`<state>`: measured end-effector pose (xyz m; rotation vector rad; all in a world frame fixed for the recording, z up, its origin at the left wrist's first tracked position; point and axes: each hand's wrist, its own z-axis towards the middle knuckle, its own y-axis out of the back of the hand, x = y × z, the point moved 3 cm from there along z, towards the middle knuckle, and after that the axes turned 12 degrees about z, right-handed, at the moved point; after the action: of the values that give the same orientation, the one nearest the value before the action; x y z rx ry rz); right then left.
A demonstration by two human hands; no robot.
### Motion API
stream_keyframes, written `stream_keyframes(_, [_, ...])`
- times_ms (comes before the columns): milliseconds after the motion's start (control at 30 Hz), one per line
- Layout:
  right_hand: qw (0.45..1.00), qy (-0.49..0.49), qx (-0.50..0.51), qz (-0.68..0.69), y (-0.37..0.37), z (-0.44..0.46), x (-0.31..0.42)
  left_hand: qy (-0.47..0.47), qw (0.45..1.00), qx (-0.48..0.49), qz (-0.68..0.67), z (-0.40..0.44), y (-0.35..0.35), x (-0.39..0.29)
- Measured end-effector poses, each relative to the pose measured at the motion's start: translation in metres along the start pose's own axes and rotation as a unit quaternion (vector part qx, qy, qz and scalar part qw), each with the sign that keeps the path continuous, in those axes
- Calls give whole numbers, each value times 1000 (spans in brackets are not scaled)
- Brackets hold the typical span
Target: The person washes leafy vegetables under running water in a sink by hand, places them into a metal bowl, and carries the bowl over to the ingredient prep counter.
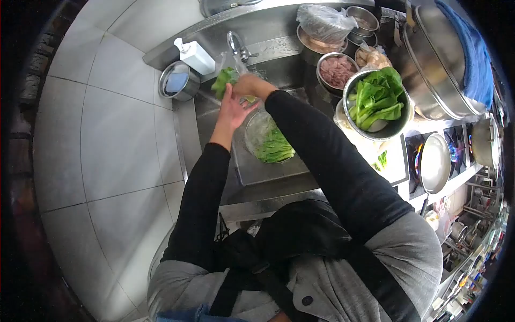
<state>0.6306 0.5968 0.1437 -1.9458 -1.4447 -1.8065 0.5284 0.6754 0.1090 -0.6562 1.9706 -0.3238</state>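
Both hands are over the sink near the tap, at a leafy green (222, 81) whose leaf end sticks out on their left. My left hand (234, 111) has its fingers spread, with the fingertips by the leaf. My right hand (251, 86) is curled around part of the same green; it is slightly blurred and its fingertips are hidden. Just below the hands, a round, clear-looking container (254, 135) in the sink holds cut green stems (274, 146). The tap (236, 45) stands behind my hands.
Right of the sink, a steel pot (351, 121) holds leafy greens, beside a bowl of pink meat (337, 71). A frying pan (434, 163) sits on the stove, where flames show. A soap bottle (196, 56) and a steel pot with a blue sponge (177, 82) stand left.
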Motion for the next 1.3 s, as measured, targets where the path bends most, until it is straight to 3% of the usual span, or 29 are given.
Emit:
stream_keyframes(33, [999,-8,39,13,7,-18,12,-17,1000,26,-7,18,4,-1])
stream_keyframes(100, [979,47,-36,197,2,-11,-23,-23,998,49,22,40,5,-7])
stream_keyframes(167, [870,72,-176,456,-7,-16,-63,3,994,47,98,53,2,-13])
stream_keyframes(200, [900,98,-189,381,-5,-31,-69,10,983,19,180,51,-8,-15])
stream_keyframes(300, [789,59,-156,591,-12,-54,-84,63,961,105,246,32,-56,-24])
stream_keyframes(333, [805,78,-187,557,-9,-61,-85,94,956,166,221,41,-56,-22])
stream_keyframes(400, [832,115,-245,485,-5,-71,-83,104,961,151,205,58,-45,-12])
stream_keyframes(500, [850,105,-178,485,0,-66,-90,88,957,170,216,58,-42,-9])
stream_keyframes(600, [755,74,-119,640,2,-65,-83,61,965,178,181,44,-38,-16])
stream_keyframes(700, [805,51,-120,579,3,-58,-76,48,975,201,86,33,-30,-19])
stream_keyframes(733, [801,34,-117,586,3,-54,-74,45,975,214,50,31,-27,-20])
stream_keyframes(800, [791,-3,-112,601,3,-49,-65,20,986,151,71,30,-17,-19])
stream_keyframes(867, [934,75,-144,317,4,-43,-61,14,990,102,94,25,-13,-19])
stream_keyframes(900, [968,112,-155,160,2,-40,-60,21,990,84,107,18,-14,-20])
stream_keyframes(1000, [907,22,-38,418,-4,-38,-52,23,992,65,104,19,4,-18])
stream_keyframes(1100, [829,-32,2,558,-3,-44,-43,23,992,68,105,17,13,-22])
stream_keyframes(1300, [811,-32,-4,584,-5,-58,-57,-32,974,18,224,18,-4,-23])
